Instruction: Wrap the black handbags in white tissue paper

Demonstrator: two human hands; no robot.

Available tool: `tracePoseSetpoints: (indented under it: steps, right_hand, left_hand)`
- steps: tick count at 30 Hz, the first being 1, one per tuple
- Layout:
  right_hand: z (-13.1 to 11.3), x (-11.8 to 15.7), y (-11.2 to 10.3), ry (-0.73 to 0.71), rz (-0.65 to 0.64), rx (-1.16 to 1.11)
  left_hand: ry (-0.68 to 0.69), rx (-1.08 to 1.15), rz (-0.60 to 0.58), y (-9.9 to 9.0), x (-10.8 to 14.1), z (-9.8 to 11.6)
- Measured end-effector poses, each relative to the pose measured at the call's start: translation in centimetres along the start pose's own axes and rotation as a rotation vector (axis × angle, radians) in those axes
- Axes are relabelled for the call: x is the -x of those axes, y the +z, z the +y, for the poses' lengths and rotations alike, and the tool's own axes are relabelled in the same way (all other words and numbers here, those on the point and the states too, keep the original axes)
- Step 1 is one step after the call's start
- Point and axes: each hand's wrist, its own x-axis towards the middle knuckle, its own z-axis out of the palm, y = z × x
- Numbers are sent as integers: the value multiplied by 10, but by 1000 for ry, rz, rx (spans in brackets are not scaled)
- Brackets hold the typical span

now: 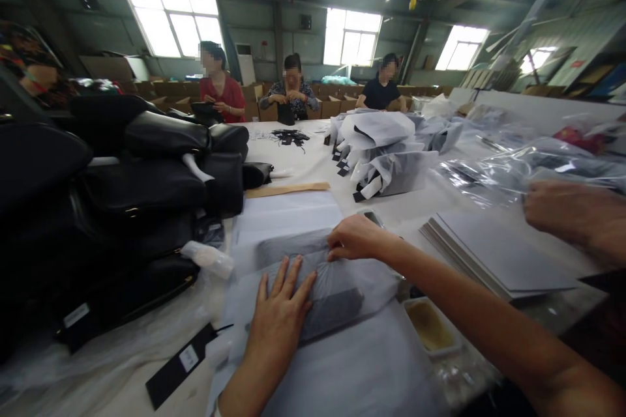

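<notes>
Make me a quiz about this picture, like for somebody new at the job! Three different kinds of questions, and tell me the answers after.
1. Which hand lies with its fingers spread on the thin, white, see-through paper?
2. True or false: the pile of shiny black leather-like items is on the left of that paper.
3. Choose one. What colour is the stuff in the small white rectangular tray?
A) bright blue
B) yellowish
C) pink

Key:
1. The left hand; the right hand has its fingers bunched at the paper.
2. True.
3. B.
</notes>
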Motion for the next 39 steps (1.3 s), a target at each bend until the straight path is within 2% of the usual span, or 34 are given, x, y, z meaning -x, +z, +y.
tracePoseSetpoints:
  steps: [3,6,9,12,14,16,19,23,25,29,32,36,39]
  right_hand:
    - [7,1,5,130,65,-13]
    - [21,14,14,338,200,-21]
    - [38,47,27,512,377,-14]
    - [49,93,45,633,562,-118]
    - [49,121,57,720,586,-255]
    - [43,140,66,799,537,-440]
    - [33,149,76,859,498,-768]
    - [20,146,78,887,604,-1149]
    - [13,146,75,875,709,-1232]
    - [-5,159,65,852,925,-1233]
    - [-20,174,64,876,927,-1266]
    - [-33,188,71,943,806,-1458]
    - [-33,192,77,981,702,-1525]
  left_hand:
    - [-4,-13,-12,-3,0,2]
    - [-8,-8,-27,-5,0,3]
    - [-8,17,-35,-6,-1,2]
    - [-5,23,-30,-7,-1,2]
    - [1,15,-25,-8,-1,3]
    - [6,10,-27,-9,0,3]
    - [7,11,-32,-10,0,4]
    - [17,21,-26,-10,0,3]
    - [17,18,-28,-10,0,2]
    - [15,7,-39,-11,0,3]
    - [14,5,-39,-11,0,3]
    - [17,14,-25,-11,0,3]
    - [13,22,-22,-12,1,3]
